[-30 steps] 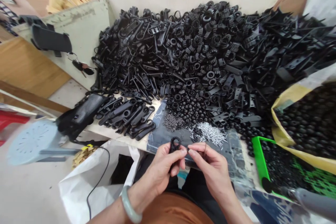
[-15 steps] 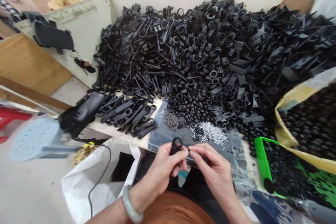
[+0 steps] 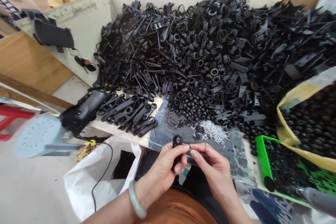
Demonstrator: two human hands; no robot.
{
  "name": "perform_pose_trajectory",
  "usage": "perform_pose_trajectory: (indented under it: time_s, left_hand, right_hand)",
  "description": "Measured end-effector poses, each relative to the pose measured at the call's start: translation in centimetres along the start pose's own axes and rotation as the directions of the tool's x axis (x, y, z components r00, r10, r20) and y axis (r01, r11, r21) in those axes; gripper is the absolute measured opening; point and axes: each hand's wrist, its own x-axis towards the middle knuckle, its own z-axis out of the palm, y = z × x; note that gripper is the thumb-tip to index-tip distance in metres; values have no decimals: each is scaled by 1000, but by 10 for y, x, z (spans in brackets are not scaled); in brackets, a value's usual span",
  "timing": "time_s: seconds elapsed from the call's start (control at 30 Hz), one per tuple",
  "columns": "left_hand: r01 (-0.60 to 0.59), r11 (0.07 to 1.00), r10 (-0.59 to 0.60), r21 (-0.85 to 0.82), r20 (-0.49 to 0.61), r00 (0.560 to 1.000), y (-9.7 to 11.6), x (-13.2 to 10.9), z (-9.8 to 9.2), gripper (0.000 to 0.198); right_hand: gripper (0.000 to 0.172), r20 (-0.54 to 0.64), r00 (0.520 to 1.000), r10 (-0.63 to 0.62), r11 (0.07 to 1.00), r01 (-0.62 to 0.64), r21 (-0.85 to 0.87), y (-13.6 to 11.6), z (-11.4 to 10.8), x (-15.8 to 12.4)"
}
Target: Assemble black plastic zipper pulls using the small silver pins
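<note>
Since the earlier frame, the black moulded plastic part (image 3: 177, 150) is turning more upright and edge-on, and the left hand (image 3: 164, 168) is shifting slightly toward the right hand (image 3: 212, 171). The left hand is closed around the part's lower end, with its loop projecting above the fingers. The right hand is pinching a thin dark rod (image 3: 205, 148) between thumb and forefinger, just beside the part, though the rod's exact contact is unclear. Both hands are working above a dark plastic sheet (image 3: 231, 150) bearing silver pins (image 3: 211, 131) and dark screws (image 3: 174, 119). Behind them, a heap of black plastic fittings (image 3: 183, 52) is filling the bench.

Risk: the slender rod could slip from a light pinch and drop into the lap or get lost among the pins. A misaligned push could also bend it or twist the part out of the left hand's grip. A stray wrist movement could scatter the loose pins.
</note>
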Motion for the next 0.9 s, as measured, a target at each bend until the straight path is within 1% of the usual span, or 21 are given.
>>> perform_pose_trajectory:
  time_s: [0.1,0.2,0.3,0.4,0.43,0.53,0.63,0.77,0.8,0.9]
  left_hand:
    - [32,999,-31,-44,27,999,-1,0,0,32]
    - [70,997,-69,-31,38,997,-2,1,-1,36]
    - [113,994,-113,10,-13,994,-4,1,-3,41]
    - [115,990,-112,78,-50,992,-6,0,-4,44]
    - [107,989,-103,105,-39,994,-7,0,-5,43]
    - [83,981,-92,174,45,995,-5,-2,-7,35]
    - [113,973,-135,202,99,986,1,-3,-8,30]
    - [160,960,-202,229,172,964,7,-6,-11,28]
    - [156,959,-204,235,196,959,8,-7,-12,31]
    - [122,960,-185,252,246,951,8,-11,-14,48]
  right_hand:
    - [13,5,998,-69,991,69,-114,-4,-3,0]
    - [9,49,991,-125,969,132,-208,-8,-8,0]
    - [8,108,979,-173,949,195,-248,-10,-13,1]
    - [7,147,970,-194,937,228,-265,-11,-18,1]
    - [7,159,968,-197,932,235,-276,-11,-20,1]
    - [5,195,958,-213,913,266,-310,-12,-23,1]
    - [5,217,951,-222,902,285,-324,-14,-25,2]
    - [7,204,958,-203,916,259,-305,-13,-27,4]
    - [6,185,962,-199,924,247,-293,-13,-28,5]
    - [3,125,975,-184,941,212,-264,-10,-29,4]
